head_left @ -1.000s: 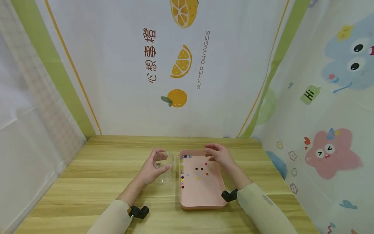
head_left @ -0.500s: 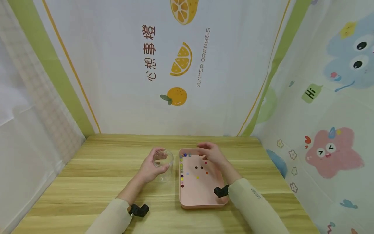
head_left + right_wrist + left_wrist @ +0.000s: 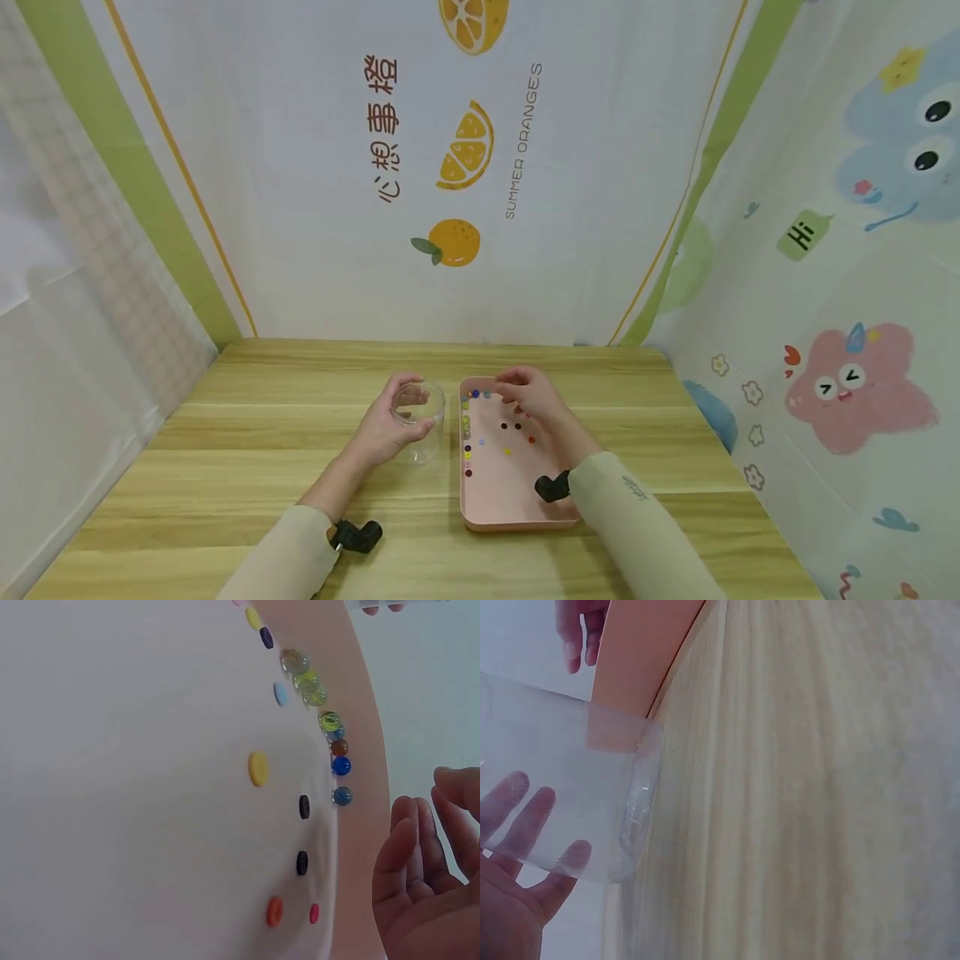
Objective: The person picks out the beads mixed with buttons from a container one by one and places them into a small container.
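My left hand (image 3: pixel 384 427) grips a clear plastic jar (image 3: pixel 422 452), fingers and thumb around it just below the rim. The jar stands upright left of a pink tray (image 3: pixel 517 504); its bottom seems to sit on or just above the table. Over the tray's far end hovers my right hand (image 3: pixel 536 398), its fingers loosely curved with nothing between them. Glass marbles, including a dark blue marble (image 3: pixel 341 766), line the tray's wall. Several buttons lie on the tray floor, among them a yellow button (image 3: pixel 258 769), an orange button (image 3: pixel 274 911) and a black button (image 3: pixel 302 862).
The wooden table (image 3: pixel 247 475) extends on both sides of the tray. Behind it hangs a white cloth (image 3: pixel 322 250) printed with oranges, and a cartoon-printed curtain (image 3: pixel 750 333) hangs along the right side.
My right hand has moved left over the tray's far end, toward the marbles in the corner. The left hand keeps its grip on the jar in about the same place.
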A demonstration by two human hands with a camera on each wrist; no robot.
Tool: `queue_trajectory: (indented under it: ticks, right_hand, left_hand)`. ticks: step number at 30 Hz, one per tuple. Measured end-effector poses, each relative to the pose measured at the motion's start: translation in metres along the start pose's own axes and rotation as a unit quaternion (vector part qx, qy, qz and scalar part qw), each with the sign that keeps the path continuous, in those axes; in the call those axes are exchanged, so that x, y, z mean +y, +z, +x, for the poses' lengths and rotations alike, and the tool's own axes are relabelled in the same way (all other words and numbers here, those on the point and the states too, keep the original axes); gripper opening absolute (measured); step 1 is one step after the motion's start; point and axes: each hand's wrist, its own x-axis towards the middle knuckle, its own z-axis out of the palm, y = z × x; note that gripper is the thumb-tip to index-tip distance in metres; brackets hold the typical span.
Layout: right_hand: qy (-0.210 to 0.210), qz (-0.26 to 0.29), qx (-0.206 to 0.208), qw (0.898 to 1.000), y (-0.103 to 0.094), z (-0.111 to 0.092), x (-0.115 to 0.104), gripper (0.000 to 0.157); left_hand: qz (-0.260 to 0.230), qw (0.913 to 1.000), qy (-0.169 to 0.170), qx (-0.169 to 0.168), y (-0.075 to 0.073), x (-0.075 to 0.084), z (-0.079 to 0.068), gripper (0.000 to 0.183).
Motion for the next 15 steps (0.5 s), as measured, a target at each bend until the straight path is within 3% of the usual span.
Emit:
queue_trajectory:
  ticks: [10, 15]
  right_hand:
    - [0.000, -0.045, -0.070, 0.997, 0.011, -0.001, 0.008, 0.031]
    - [-0.012, -0.081, -0.082, 0.993, 0.015, -0.001, 0.010, 0.028]
  left_hand:
    - [-0.003, 1.0000, 0.007, -0.001, 0.001, 0.001, -0.001, 0.074]
    - [-0.004, 0.9999, 0.010, -0.001, 0.001, 0.001, -0.001, 0.075]
